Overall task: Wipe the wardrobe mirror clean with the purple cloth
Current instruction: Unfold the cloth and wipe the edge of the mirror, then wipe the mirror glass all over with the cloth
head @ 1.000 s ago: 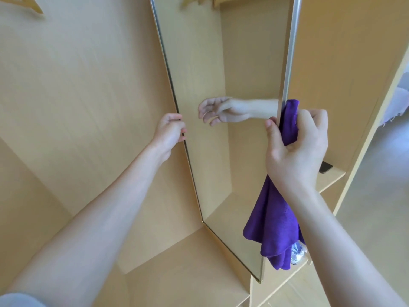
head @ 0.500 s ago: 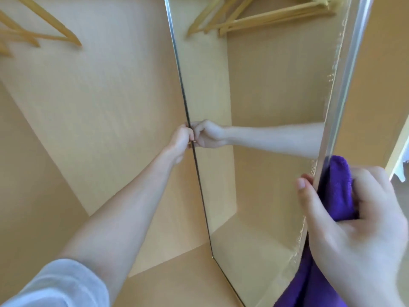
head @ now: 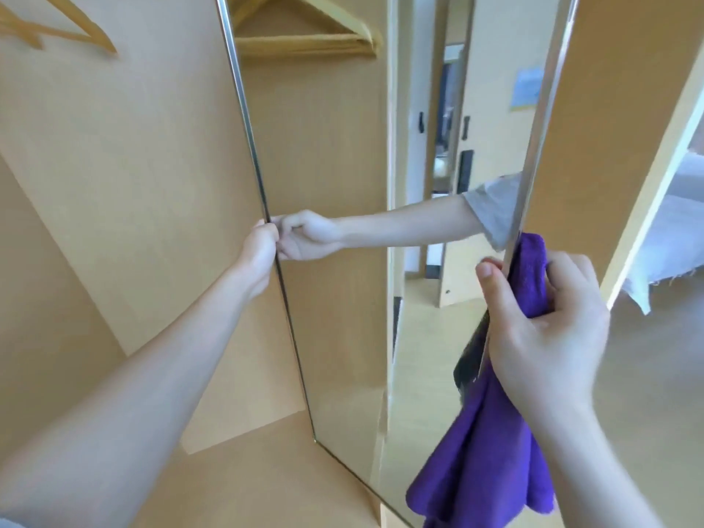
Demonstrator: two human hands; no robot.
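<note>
The tall wardrobe mirror (head: 343,154), framed in thin metal, stands in the middle of the view. It reflects my left arm and the room behind me. My left hand (head: 259,253) grips the mirror's left metal edge at mid height, fingers curled round it. At the mirror's right edge my right hand (head: 541,329) holds the purple cloth (head: 491,451), thumb on the glass side and fingers behind. The cloth's top pokes out above my fingers and the rest hangs down below my wrist.
Light wooden wardrobe panels (head: 125,165) lie to the left and behind the mirror. Wooden hangers (head: 57,32) hang at the top left. A wooden door panel (head: 609,127) stands right of the mirror, and a bed with white bedding (head: 670,242) shows at the far right.
My left hand has closed round the mirror's left edge. The mirror has swung, so it now reflects the room and my sleeve. My right hand stays on the right edge with the cloth.
</note>
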